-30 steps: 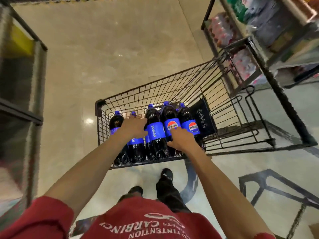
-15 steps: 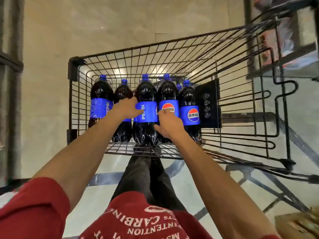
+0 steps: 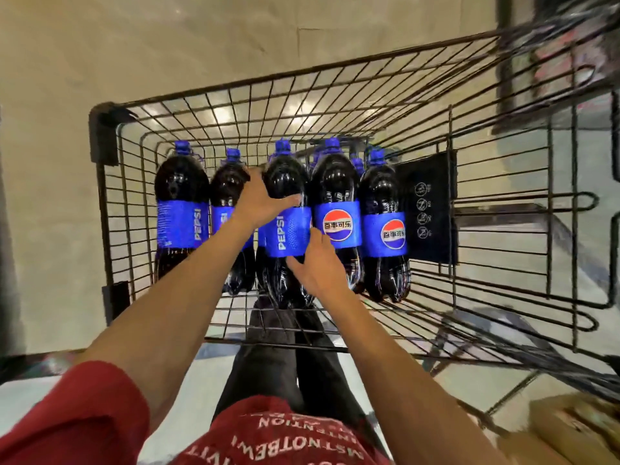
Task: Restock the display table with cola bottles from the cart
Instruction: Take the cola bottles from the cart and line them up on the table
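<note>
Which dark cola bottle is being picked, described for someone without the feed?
Look in the black wire shopping cart. Of its five blue-capped bottles in front, it is the middle dark cola bottle, gripped by the left hand at its shoulder and the right hand lower down. Its blue label shows white PEPSI lettering, while the two bottles to its right show round logos.
</note>
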The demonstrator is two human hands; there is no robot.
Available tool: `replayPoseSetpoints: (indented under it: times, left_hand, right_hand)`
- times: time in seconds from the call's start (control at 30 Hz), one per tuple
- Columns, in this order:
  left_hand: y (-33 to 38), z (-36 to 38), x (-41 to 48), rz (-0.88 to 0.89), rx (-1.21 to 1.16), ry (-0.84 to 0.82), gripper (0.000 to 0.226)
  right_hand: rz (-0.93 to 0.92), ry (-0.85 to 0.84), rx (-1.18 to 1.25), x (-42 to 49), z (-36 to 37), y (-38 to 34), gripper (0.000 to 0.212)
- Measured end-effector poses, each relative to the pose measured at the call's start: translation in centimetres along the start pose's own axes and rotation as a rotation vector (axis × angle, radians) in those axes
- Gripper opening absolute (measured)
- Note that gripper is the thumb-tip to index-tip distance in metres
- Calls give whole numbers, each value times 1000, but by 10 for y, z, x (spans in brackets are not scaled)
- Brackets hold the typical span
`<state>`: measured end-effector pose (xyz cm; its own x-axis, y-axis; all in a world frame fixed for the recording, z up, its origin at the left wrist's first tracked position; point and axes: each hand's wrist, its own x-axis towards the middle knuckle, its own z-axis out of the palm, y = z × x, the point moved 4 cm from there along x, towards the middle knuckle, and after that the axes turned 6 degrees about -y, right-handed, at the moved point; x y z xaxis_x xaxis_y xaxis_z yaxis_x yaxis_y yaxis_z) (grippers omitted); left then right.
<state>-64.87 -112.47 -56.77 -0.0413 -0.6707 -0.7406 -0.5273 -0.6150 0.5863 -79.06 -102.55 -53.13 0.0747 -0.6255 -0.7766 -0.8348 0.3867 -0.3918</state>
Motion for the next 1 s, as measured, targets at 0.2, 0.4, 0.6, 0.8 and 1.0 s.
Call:
replayPoseSetpoints:
  times: [0.2, 0.4, 0.6, 0.8, 1.0]
  left_hand:
    - [4, 9, 8, -50, -134, -31, 124]
    - [0, 10, 10, -41, -216, 26, 112]
    - [-18, 0, 6, -21, -339, 17, 111]
    - [-33, -11, -8, 12, -429, 90, 98]
    - [-25, -27, -33, 92, -425, 206, 101]
  right_hand:
    - [90, 11, 77, 12, 3, 1, 86]
    - [114, 29, 191, 17, 8, -2, 89]
    - [126, -50, 508, 21, 17, 8, 89]
    - [138, -168, 608, 31, 28, 10, 103]
    - [59, -225, 577, 36, 22, 3, 109]
